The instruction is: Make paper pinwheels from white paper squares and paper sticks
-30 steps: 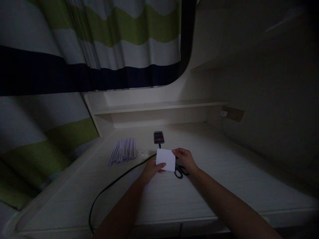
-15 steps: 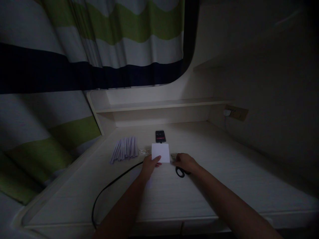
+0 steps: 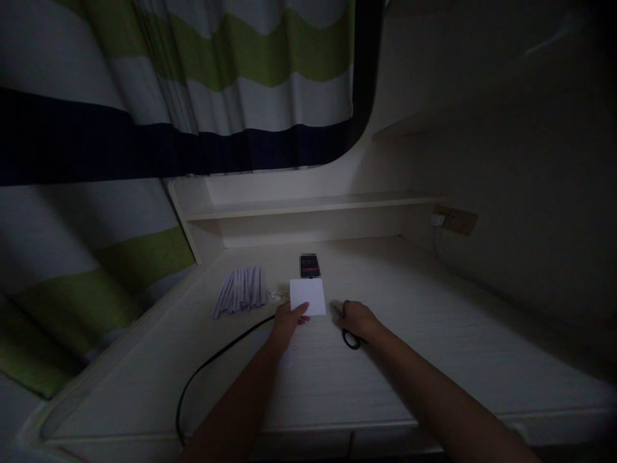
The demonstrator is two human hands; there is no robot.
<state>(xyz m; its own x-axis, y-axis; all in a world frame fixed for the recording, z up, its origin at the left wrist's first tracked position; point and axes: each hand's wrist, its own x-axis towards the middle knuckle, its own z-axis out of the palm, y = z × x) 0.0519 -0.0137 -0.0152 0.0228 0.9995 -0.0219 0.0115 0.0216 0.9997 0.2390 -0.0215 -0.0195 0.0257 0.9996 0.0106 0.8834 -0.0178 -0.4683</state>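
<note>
The left hand (image 3: 288, 323) pinches a plain white, squarish sheet (image 3: 308, 294) while the right hand (image 3: 357, 319) grips black-handled scissors (image 3: 345, 338)

- Exposure was dim; the right wall (image 3: 530, 193) faded toward black.
- The paper (image 3: 311, 292) was the brightest surface.
- A soft shadow lay along the right forearm (image 3: 434, 389).
- The screen (image 3: 309, 265) appeared in coarse blocks.
- Wide-angle distortion stretched the curtain (image 3: 284, 99) leftward.

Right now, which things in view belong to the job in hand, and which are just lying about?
In use:
white paper, in the left hand
scissors, in the right hand

Apparently just lying about:
pale sticks
small white bits
(these two may belong)
black cable
dark screen
</note>
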